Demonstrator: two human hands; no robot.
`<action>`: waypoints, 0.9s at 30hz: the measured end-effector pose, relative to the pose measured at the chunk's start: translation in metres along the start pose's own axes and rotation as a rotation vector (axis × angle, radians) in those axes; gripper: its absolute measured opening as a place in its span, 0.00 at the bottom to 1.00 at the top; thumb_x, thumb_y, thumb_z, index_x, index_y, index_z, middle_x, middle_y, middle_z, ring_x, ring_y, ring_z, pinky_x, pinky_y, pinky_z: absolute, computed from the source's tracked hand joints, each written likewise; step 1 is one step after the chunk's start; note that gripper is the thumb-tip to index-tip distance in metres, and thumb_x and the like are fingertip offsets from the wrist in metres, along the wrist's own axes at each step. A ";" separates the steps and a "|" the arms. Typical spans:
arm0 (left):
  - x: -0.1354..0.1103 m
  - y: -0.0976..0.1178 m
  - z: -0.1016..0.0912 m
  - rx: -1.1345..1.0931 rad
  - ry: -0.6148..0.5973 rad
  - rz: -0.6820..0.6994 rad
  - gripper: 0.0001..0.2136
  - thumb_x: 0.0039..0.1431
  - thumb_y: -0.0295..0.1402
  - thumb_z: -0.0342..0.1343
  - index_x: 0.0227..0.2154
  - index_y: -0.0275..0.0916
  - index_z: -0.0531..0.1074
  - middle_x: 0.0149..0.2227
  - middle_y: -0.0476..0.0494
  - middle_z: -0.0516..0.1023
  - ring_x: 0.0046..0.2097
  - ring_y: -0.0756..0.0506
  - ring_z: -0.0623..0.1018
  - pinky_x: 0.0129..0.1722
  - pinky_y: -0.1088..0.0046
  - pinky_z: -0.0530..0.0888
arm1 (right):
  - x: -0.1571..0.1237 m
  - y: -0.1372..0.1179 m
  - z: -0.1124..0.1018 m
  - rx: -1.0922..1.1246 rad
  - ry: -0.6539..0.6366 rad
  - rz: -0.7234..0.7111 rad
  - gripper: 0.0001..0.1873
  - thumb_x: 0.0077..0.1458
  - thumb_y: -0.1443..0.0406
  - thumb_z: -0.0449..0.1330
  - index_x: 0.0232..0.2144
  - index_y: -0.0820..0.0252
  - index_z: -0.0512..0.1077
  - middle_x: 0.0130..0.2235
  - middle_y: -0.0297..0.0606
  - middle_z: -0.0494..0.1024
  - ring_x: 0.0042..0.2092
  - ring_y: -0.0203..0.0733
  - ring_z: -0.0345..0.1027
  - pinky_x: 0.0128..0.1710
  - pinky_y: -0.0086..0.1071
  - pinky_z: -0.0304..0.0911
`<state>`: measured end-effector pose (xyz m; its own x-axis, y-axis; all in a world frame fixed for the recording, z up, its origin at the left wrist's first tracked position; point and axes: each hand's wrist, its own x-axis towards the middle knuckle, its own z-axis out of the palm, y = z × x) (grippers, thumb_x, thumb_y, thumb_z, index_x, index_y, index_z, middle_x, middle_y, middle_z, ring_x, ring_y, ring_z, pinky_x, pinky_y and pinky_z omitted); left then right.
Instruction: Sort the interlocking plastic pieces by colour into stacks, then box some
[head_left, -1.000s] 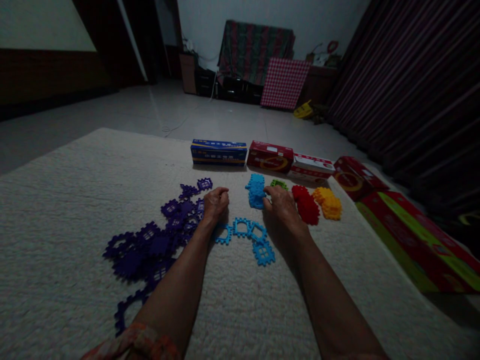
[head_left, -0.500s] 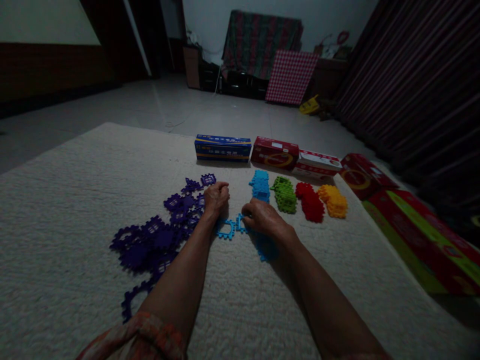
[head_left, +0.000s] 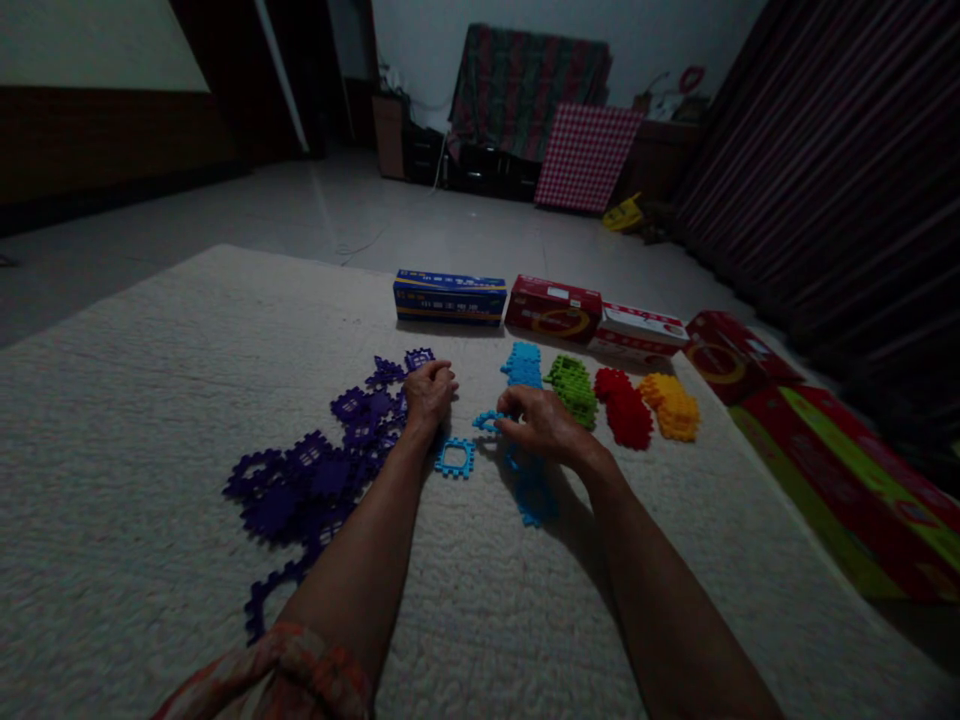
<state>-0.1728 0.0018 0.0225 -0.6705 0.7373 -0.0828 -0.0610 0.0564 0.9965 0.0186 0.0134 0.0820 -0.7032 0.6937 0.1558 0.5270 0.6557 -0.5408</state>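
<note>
My right hand (head_left: 541, 424) pinches a light-blue interlocking tile (head_left: 487, 420) just above the rug, below the blue tile stack (head_left: 523, 364). More blue tiles lie loose nearby: one square frame (head_left: 454, 457) to the left and others (head_left: 531, 492) under my wrist. My left hand (head_left: 430, 392) is a closed fist resting on the rug at the edge of a spread of purple tiles (head_left: 322, 475); nothing shows in it. Green (head_left: 573, 388), red (head_left: 624, 415) and yellow-orange (head_left: 673, 406) tile stacks sit in a row to the right.
All this lies on a cream rug (head_left: 135, 420). Along its far edge stand a blue box (head_left: 450, 296), a red box (head_left: 553, 308) and a white-red box (head_left: 640, 332); larger red boxes (head_left: 840, 460) line the right side. Tiled floor and furniture lie beyond.
My right hand came back from the blue stack to the loose blue tiles, closed on one and lifted it slightly. The left fist stayed put. The green stack came into view.
</note>
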 end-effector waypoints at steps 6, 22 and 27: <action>-0.002 0.002 0.000 -0.009 0.017 -0.004 0.14 0.48 0.32 0.55 0.38 0.34 0.78 0.28 0.46 0.78 0.28 0.48 0.80 0.26 0.74 0.77 | -0.002 -0.002 0.017 -0.183 0.059 -0.015 0.07 0.53 0.71 0.61 0.36 0.58 0.71 0.39 0.40 0.75 0.41 0.43 0.68 0.41 0.34 0.63; 0.001 -0.003 0.002 -0.072 0.020 0.018 0.14 0.46 0.32 0.56 0.36 0.34 0.78 0.26 0.47 0.76 0.25 0.49 0.78 0.22 0.75 0.75 | -0.008 -0.006 0.019 -0.139 -0.201 -0.007 0.17 0.54 0.72 0.61 0.48 0.62 0.71 0.50 0.47 0.74 0.52 0.47 0.66 0.54 0.40 0.61; 0.001 -0.004 0.001 -0.046 0.006 0.049 0.13 0.46 0.31 0.56 0.35 0.34 0.79 0.26 0.46 0.77 0.25 0.49 0.78 0.22 0.76 0.75 | -0.005 -0.004 0.014 -0.162 -0.105 -0.020 0.22 0.53 0.69 0.63 0.51 0.60 0.70 0.50 0.46 0.74 0.51 0.48 0.67 0.54 0.40 0.62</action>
<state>-0.1729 0.0033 0.0184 -0.6776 0.7346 -0.0341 -0.0617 -0.0105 0.9980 0.0131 0.0026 0.0718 -0.7556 0.6510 0.0733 0.5767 0.7141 -0.3968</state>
